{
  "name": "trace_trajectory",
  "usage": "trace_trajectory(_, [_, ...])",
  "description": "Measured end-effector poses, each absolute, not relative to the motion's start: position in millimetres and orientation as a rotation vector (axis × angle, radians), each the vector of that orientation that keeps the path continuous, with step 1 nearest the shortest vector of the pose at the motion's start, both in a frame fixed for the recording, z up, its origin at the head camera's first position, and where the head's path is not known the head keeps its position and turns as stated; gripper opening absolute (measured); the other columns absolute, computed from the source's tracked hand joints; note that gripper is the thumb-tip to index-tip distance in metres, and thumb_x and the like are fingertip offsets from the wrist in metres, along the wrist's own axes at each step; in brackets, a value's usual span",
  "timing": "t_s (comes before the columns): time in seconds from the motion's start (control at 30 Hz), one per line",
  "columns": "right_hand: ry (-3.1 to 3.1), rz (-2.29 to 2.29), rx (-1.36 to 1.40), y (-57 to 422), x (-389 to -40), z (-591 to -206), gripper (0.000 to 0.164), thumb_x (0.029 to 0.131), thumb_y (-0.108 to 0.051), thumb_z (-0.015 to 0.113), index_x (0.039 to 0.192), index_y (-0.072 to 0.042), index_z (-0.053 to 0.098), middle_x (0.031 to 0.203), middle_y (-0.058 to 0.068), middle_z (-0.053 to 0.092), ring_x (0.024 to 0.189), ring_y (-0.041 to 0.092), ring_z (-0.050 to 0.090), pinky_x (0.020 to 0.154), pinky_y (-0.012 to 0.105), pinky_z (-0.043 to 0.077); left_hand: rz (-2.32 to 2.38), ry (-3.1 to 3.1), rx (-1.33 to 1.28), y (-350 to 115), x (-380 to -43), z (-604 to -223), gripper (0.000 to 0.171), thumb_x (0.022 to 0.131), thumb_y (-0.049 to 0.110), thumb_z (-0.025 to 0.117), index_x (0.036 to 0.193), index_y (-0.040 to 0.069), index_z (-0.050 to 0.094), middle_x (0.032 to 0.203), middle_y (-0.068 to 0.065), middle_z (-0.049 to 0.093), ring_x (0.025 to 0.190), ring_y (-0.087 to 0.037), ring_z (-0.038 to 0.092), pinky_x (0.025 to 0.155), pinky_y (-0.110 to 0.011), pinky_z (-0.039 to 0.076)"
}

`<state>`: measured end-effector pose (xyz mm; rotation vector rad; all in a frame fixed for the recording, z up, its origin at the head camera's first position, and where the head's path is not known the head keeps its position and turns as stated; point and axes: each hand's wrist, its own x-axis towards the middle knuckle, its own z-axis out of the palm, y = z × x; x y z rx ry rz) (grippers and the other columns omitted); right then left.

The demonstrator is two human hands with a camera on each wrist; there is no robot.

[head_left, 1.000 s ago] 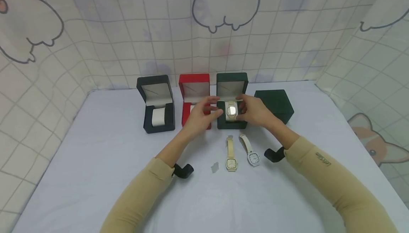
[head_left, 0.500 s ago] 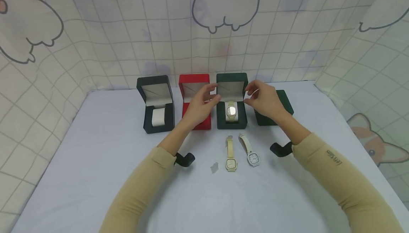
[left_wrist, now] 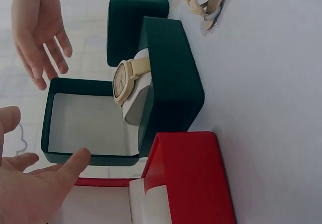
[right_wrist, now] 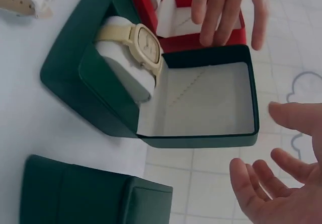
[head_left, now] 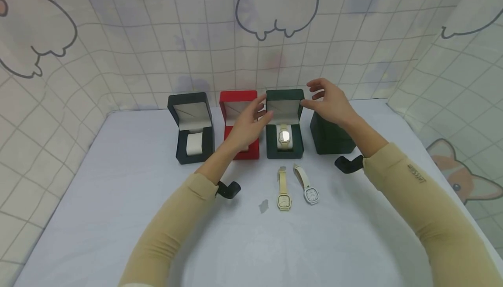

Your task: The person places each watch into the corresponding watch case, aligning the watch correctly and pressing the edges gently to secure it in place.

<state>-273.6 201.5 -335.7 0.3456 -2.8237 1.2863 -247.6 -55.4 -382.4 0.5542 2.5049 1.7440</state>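
A green watch box (head_left: 271,143) stands with its lid up, and a gold watch (head_left: 284,136) is wrapped round the white cushion inside. My left hand (head_left: 246,127) is at the left edge of that lid, its fingers loosely spread in front of the red box. On the other side my right hand (head_left: 332,103) hovers by the lid's upper right corner, thumb tip close to the edge. The right wrist view shows the lid (right_wrist: 211,100) between both hands, with nothing in the right fingers (right_wrist: 261,183). From the left wrist view the watch (left_wrist: 123,83) faces the raised lid.
An opened red watch box (head_left: 251,149) and a black one (head_left: 208,147) with a white cushion stand to the left. A closed green box (head_left: 332,136) is on the right. Nearer lie a gold watch (head_left: 284,202), a white-strapped watch (head_left: 311,195) and a grey scrap (head_left: 263,206).
My right hand has left the gold watch in the green box, moving up and right to the lid's corner. My left hand has shifted slightly up along the lid's left side.
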Motion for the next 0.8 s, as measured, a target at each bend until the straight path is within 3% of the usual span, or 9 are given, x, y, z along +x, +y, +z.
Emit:
trace_trajectory(0.57, [-3.002, 1.078, 0.434, 188, -303, -341, 0.056, 0.108, -0.037, 0.051, 0.151, -0.001, 0.045, 0.151, 0.024, 0.046, 0.134, 0.044, 0.050, 0.107, 0.058, 0.043, 1.625, 2.541, 0.478, -43, -256, -377, 0.073, 0.105, 0.038, 0.058, 0.165, 0.020, 0.020, 0.163, -0.016, 0.033, 0.145, -0.032, 0.041, 0.112, -0.049, 0.042])
trace_trajectory(0.8, [-2.990, 1.250, 0.475, 189, -304, -342, 0.051, 0.109, -0.032, 0.052, 0.148, 0.000, 0.048, 0.148, 0.024, 0.048, 0.125, 0.041, 0.059, 0.095, 0.051, 0.055, 1.578, 2.553, 0.390, -39, -255, -372, 0.075, 0.104, 0.041, 0.059, 0.166, 0.025, 0.020, 0.165, -0.010, 0.031, 0.146, -0.031, 0.039, 0.112, -0.051, 0.041])
